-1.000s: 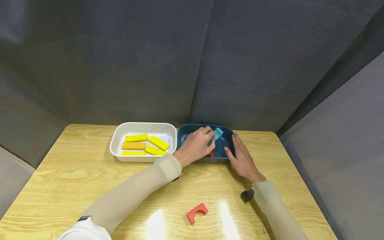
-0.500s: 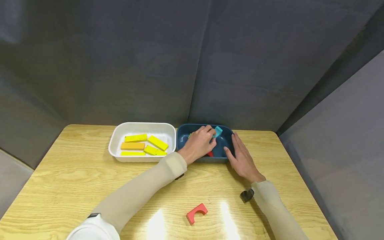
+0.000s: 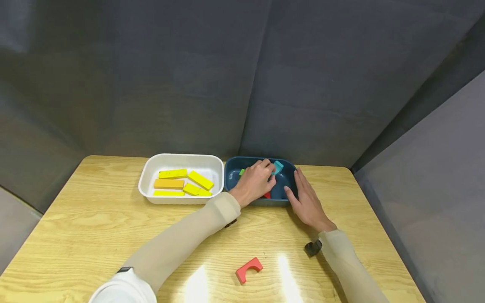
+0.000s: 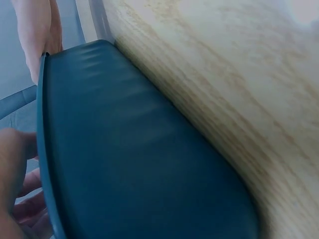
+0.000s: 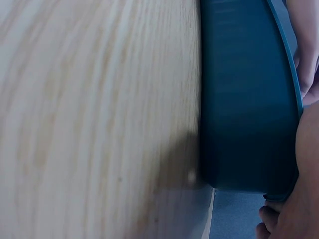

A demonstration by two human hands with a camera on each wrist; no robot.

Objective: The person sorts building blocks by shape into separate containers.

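Note:
In the head view, my left hand reaches over the front rim into the dark blue bin, its fingers bent. A teal block sticks out at the fingertips, which pinch it; part of it is hidden behind them. Under this hand show bits of a red block and a green block. My right hand lies against the bin's right end, fingers straight along the wall and thumb over the front rim. Both wrist views show mostly the outer wall of the bin, with fingers partly hidden behind its rim.
Left of the blue bin stands a white tray with several yellow blocks and an orange block. A red arch block lies on the wooden table toward the front. Dark grey cloth hangs behind the table.
My left hand has shifted slightly to the right inside the bin, the teal block with it. More of the green block now shows. My right hand stays where it was.

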